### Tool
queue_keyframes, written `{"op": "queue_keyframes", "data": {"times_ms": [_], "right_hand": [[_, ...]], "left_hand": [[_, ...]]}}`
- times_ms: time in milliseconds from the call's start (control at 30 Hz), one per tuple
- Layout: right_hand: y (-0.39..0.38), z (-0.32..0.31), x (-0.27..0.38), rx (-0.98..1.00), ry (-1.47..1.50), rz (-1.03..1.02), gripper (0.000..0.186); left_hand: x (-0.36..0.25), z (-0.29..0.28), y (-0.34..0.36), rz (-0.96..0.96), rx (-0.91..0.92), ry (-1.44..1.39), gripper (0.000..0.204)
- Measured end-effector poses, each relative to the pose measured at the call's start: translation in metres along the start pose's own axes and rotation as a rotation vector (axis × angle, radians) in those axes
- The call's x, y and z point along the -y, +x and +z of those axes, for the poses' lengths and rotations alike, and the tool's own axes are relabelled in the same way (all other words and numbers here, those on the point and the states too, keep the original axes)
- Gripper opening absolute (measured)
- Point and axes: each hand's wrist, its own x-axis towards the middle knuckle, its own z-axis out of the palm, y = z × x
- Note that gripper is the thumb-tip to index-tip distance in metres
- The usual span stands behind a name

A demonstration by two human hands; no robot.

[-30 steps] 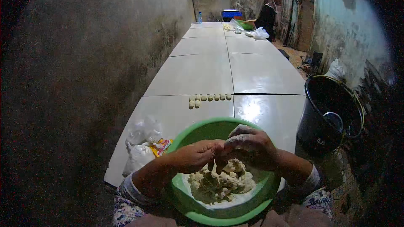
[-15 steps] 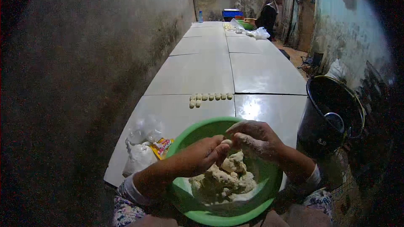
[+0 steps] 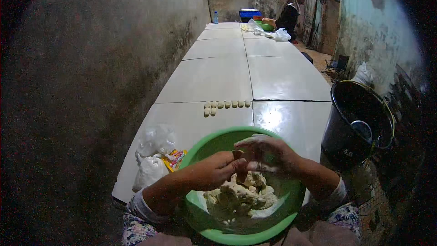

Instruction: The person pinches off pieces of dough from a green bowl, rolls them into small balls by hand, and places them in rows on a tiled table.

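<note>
A wide green basin [image 3: 200,143] holds a rough, torn mass of pale dough [image 3: 241,200] with loose flour around it. Above the dough my left hand [image 3: 221,168] has its fingers and thumb drawn together; whatever lies in them is hidden. My right hand [image 3: 273,152], whitened with flour, faces it with fingers stretched out and thumb apart, its fingertips over the left fingers. Beyond the basin, small oval dough pieces [image 3: 227,104] lie on the table in one row, with a short second row started at the left.
Left of the basin are a white-filled plastic bag [image 3: 150,173] and a yellow packet [image 3: 174,159]. A black bucket [image 3: 343,132] stands at the table's right. Far along the white table [image 3: 205,77], a person [image 3: 287,18] works by another green basin [image 3: 265,26].
My right hand has opened and shifted left over my left fingers. The small dough piece seen between my hands earlier is now out of sight. The rows look the same.
</note>
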Motion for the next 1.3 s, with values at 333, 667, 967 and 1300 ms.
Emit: {"op": "queue_keyframes", "data": {"times_ms": [333, 667, 967, 1300], "right_hand": [[0.001, -0.004, -0.008, -0.074, -0.631, -0.453, 0.035], [0.003, -0.003, -0.012, -0.068, -0.513, -0.504, 0.029], [0.000, 0.001, 0.002, -0.172, -0.020, -0.199, 0.019], [-0.004, -0.009, -0.015, 0.013, 0.136, -0.016, 0.022]], "left_hand": [[0.015, 0.005, 0.000, 0.203, -0.100, -0.158, 0.041], [0.006, 0.001, -0.004, 0.148, -0.032, -0.175, 0.032], [0.011, 0.009, 0.000, 0.136, -0.198, -0.109, 0.022], [0.007, 0.005, 0.000, 0.110, -0.225, 0.188, 0.024]]}}
